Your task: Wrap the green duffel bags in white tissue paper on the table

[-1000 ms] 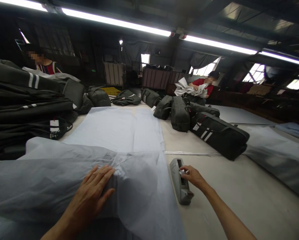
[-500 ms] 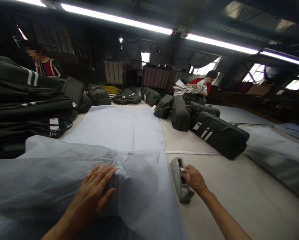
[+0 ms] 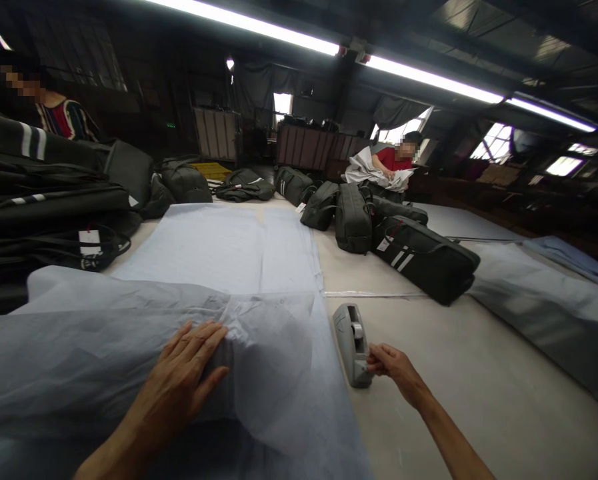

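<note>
My left hand (image 3: pixel 193 367) lies flat with fingers outstretched on thin, translucent whitish wrapping sheet (image 3: pixel 273 360), which is folded over a dark bulky thing beneath. Its fingertips rest by a gathered crease. To the right, a grey tape dispenser (image 3: pixel 345 337) stands on the table, a roll of tape (image 3: pixel 357 331) set in its slot. My right hand (image 3: pixel 391 367) pinches, thumb and fingers closed, at the dispenser's near end, where the tape comes off. The strip between those fingers is too clear and small to make out well.
Dark bags with white stripes are piled at the left (image 3: pixel 39 200). Several more bags (image 3: pixel 423 257) stand along the table's far side. Flat pale sheets (image 3: pixel 219 247) lie ahead; a wrapped bundle (image 3: pixel 543 313) is at right. Two other people work beyond the table, one holding crumpled paper (image 3: pixel 366 167).
My right hand has moved from beside the roll down to the dispenser's near end. My left hand stays pressed on the sheet. The view has shifted slightly right.
</note>
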`<state>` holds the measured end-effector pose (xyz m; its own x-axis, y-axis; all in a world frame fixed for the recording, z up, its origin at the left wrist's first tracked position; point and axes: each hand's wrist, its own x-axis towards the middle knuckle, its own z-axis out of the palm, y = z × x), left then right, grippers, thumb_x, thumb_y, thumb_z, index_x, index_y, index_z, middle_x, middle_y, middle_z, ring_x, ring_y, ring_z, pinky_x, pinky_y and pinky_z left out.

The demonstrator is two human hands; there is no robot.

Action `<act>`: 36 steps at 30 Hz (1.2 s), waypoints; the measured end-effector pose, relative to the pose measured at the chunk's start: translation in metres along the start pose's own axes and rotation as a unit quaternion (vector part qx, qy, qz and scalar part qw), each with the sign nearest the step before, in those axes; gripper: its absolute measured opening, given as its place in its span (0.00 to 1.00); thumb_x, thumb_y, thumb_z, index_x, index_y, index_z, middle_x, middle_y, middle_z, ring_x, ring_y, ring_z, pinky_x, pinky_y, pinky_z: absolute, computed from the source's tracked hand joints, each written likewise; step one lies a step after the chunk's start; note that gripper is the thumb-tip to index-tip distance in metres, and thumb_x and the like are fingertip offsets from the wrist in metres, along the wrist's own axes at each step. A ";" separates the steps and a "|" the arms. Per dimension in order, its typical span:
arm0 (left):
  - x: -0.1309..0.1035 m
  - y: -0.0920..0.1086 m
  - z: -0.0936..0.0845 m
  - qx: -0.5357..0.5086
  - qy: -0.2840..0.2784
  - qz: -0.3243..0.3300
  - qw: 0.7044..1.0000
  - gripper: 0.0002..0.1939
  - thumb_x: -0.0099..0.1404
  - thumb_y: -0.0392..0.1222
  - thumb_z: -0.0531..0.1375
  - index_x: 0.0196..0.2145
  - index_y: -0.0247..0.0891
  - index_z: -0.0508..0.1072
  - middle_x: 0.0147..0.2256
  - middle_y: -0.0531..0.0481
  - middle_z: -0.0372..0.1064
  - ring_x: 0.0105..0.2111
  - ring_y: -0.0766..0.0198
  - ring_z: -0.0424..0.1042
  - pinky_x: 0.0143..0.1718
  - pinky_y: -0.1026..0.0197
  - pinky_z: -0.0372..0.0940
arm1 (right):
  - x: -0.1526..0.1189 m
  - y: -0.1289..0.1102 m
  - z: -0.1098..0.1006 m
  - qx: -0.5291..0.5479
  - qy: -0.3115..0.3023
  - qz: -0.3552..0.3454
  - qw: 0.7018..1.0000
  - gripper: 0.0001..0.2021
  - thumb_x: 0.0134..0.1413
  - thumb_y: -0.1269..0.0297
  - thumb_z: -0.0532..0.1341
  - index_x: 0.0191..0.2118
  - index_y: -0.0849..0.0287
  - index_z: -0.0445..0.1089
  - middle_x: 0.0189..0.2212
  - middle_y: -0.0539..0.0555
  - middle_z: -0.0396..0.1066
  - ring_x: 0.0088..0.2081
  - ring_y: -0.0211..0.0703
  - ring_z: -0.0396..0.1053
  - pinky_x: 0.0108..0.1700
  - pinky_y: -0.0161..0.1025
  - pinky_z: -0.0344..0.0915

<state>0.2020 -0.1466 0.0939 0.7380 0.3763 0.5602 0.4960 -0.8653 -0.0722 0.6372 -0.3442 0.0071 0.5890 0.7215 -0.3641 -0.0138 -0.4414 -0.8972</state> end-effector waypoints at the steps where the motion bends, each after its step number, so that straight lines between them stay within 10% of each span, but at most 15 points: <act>1: 0.000 0.000 0.000 -0.004 0.003 -0.002 1.000 0.23 0.68 0.45 0.56 0.59 0.37 0.64 0.54 0.42 0.70 0.54 0.51 0.68 0.63 0.48 0.51 | -0.009 0.005 0.000 0.014 0.017 0.010 1.000 0.24 0.42 0.40 0.65 0.27 0.61 0.70 0.25 0.54 0.74 0.26 0.40 0.71 0.30 0.37 0.65; 15: 0.000 -0.002 0.005 0.003 -0.001 -0.004 1.000 0.22 0.69 0.46 0.54 0.59 0.37 0.63 0.53 0.39 0.70 0.55 0.48 0.68 0.62 0.44 0.54 | -0.051 0.084 0.030 0.218 0.150 0.059 0.963 0.30 0.26 0.44 0.74 0.34 0.54 0.66 0.26 0.50 0.76 0.32 0.44 0.75 0.34 0.38 0.72; 24: 0.003 -0.001 0.001 0.003 0.002 0.005 1.000 0.21 0.70 0.46 0.53 0.57 0.35 0.64 0.52 0.37 0.70 0.54 0.46 0.68 0.61 0.43 0.55 | -0.021 0.106 0.020 0.098 0.160 0.126 0.974 0.16 0.30 0.54 0.69 0.24 0.55 0.64 0.16 0.49 0.70 0.23 0.45 0.73 0.23 0.36 0.66; 31: 0.003 -0.001 0.004 -0.023 0.002 -0.014 1.000 0.22 0.69 0.46 0.53 0.59 0.39 0.63 0.53 0.39 0.70 0.55 0.46 0.68 0.61 0.41 0.54 | -0.147 0.179 -0.048 0.043 0.173 0.246 0.953 0.20 0.23 0.49 0.67 0.22 0.52 0.59 0.16 0.52 0.70 0.18 0.43 0.69 0.19 0.36 0.61; 36: 0.005 0.000 0.003 -0.035 -0.005 -0.021 0.999 0.22 0.70 0.47 0.52 0.59 0.40 0.61 0.53 0.38 0.69 0.54 0.44 0.68 0.61 0.37 0.54 | -0.206 0.237 -0.052 -0.006 0.232 0.280 0.932 0.26 0.24 0.38 0.65 0.13 0.52 0.53 0.09 0.49 0.60 0.12 0.38 0.57 0.15 0.36 0.51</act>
<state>0.2073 -0.1438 0.0943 0.7225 0.4152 0.5528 0.4932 -0.8699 0.0087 0.5550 -0.6252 -0.1174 0.7784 0.0697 -0.6239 -0.4160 -0.6870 -0.5958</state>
